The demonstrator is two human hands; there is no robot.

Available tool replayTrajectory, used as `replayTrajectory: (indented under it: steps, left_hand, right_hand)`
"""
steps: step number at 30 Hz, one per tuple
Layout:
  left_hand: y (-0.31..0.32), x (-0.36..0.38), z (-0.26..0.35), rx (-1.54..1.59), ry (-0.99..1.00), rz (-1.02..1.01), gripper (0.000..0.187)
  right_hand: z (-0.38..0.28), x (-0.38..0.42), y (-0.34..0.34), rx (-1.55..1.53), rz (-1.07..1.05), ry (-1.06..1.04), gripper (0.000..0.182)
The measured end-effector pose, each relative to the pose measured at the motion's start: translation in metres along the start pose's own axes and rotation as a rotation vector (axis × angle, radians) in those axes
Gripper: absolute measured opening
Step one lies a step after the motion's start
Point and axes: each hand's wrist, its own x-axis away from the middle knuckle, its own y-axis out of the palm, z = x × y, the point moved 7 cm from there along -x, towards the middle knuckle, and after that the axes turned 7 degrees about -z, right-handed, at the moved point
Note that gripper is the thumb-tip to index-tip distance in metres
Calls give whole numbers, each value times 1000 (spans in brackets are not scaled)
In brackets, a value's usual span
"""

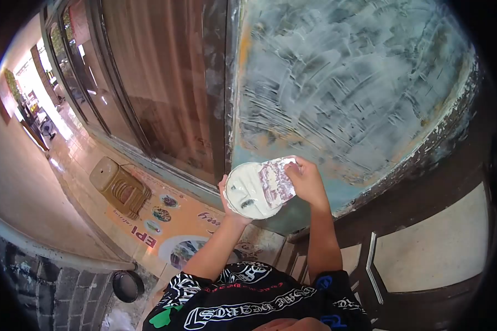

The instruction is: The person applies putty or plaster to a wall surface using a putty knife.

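My left hand (pixel 230 205) grips the side of a round container of white putty (pixel 245 190), holding it tilted so that the open top faces me. In my right hand (pixel 309 182) is a flat putty scraper (pixel 278 181), smeared white over a purplish-brown surface. The scraper lies across the right part of the container's top, touching the putty. A dark patch shows in the putty near the lower middle. Behind my hands stands a wall panel (pixel 342 83) streaked with grey-white putty. The fingers of my left hand are mostly hidden behind the container.
At left are stacked brown plastic stools (pixel 119 185) on an orange printed banner (pixel 165 220). A window frame (pixel 220 99) borders the wall panel. A round black container (pixel 128 286) sits near a grey brick wall (pixel 55 292) at lower left. Dark-framed furniture (pixel 431 243) stands at right.
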Motion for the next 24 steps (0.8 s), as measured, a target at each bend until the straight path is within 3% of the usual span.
replayTrajectory:
  steps: [2, 6, 10, 12, 14, 16, 19, 24]
  left_hand:
    - [14, 4, 4, -2, -65, -125, 75]
    - [-16, 1, 27, -19, 14, -30, 77]
    - [-15, 1, 39, 9, 16, -73, 75]
    - [-13, -2, 43, 15, 19, -109, 75]
    - [-16, -4, 47, 67, 22, -108, 74]
    - [-21, -6, 49, 47, 19, -85, 73]
    - [-26, -7, 51, 15, 21, -51, 73]
    - [-27, -8, 51, 23, 24, -79, 72]
  right_hand:
    - [2, -4, 13, -120, -6, -6, 15]
    - [11, -13, 27, 130, 15, -40, 16]
    - [9, -21, 34, -165, -6, 30, 18]
    - [11, -25, 33, 219, 28, -18, 18]
    - [9, -26, 31, 254, 43, -53, 19]
    - [13, -27, 31, -11, 59, 0, 19]
    - [19, -28, 29, 140, 76, 9, 19]
    - [17, -26, 31, 35, 112, 16, 17]
